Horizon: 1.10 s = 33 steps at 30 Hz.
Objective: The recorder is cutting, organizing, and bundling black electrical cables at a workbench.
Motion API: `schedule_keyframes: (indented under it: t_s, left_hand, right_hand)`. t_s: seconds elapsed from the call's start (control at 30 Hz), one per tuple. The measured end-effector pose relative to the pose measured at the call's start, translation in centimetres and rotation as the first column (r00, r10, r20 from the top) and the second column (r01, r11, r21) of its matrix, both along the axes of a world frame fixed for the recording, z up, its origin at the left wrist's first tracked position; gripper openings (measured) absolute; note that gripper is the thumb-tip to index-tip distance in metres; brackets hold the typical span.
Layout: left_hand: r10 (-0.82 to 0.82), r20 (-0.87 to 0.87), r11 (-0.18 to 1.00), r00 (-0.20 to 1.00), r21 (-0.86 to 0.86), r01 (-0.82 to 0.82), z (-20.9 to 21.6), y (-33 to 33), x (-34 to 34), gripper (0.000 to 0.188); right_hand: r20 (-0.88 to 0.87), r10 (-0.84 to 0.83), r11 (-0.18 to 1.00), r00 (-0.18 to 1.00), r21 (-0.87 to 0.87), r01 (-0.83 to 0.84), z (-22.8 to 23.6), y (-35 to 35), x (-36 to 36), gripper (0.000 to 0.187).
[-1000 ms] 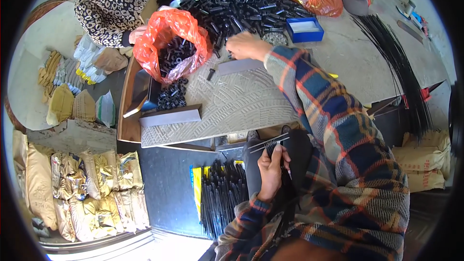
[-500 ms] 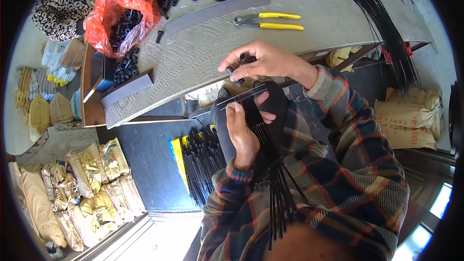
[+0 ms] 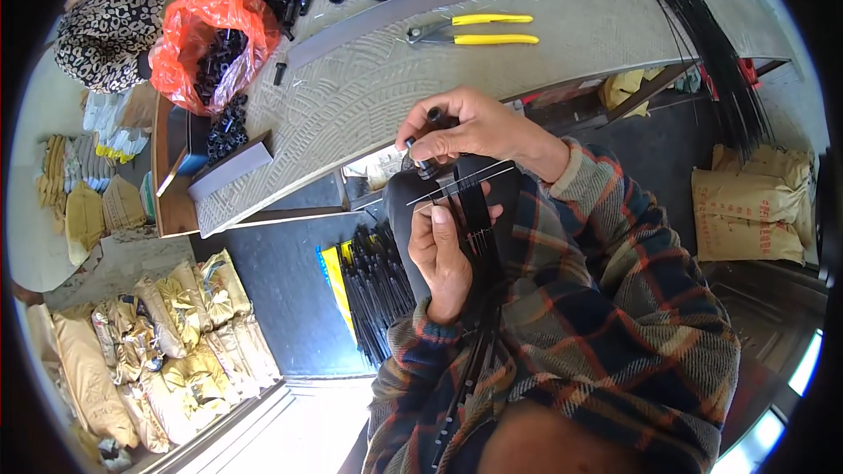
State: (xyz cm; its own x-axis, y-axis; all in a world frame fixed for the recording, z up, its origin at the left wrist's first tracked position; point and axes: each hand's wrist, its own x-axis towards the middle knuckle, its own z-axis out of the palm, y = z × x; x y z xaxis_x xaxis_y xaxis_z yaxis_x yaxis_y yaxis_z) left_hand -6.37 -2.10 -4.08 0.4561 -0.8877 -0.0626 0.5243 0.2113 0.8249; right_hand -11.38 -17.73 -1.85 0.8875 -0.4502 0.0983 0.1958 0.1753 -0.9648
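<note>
Strips (image 3: 475,208), black and thin, lie side by side above the person's lap, crossed near their upper ends by slim metal pins (image 3: 461,183). The left hand (image 3: 445,263) is partly closed on them, thumb in front and some fingertips showing beyond the far side; their loose ends trail down toward the plaid shirt (image 3: 615,325). Just above, near the pins, the right hand (image 3: 479,133) is half curled, holding small black tubes (image 3: 435,114) between thumb and fingers; how many is hard to tell. Beyond the hands, pliers (image 3: 496,39) with yellow handles lie on the table (image 3: 386,92). At its left, a red plastic bag (image 3: 176,57) holds more black pieces, beside a steel bar (image 3: 230,170).
</note>
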Motion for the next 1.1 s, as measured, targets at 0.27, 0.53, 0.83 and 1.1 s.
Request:
schedule_keyframes:
  t_s: [0.27, 0.53, 0.83, 1.1]
  left_hand:
    - [0.026, 0.074, 0.992, 0.997, -0.126, -0.017, -0.5, 0.8, -0.8, 0.021]
    - [0.049, 0.064, 0.981, 0.997, -0.192, -0.036, -0.5, 1.2, -1.3, 0.025]
    - [0.070, 0.016, 0.977, 0.997, -0.201, -0.065, -0.6, 1.5, -1.4, 0.031]
    - [0.059, -0.020, 0.980, 0.998, -0.191, -0.062, -0.8, 1.1, -1.0, 0.029]
  right_hand:
    - [0.022, -0.031, 0.997, 0.999, -0.063, 0.033, -0.3, 0.8, -0.3, 0.020]
    - [-0.036, 0.081, 0.992, 0.996, -0.092, -0.084, 0.6, 1.5, -0.1, 0.023]
    - [-0.005, 0.058, 0.989, 0.998, -0.135, -0.058, -0.1, 1.7, 0.4, 0.027]
    - [0.026, 0.081, 0.979, 0.996, -0.191, -0.075, 0.1, 2.0, 0.3, 0.024]
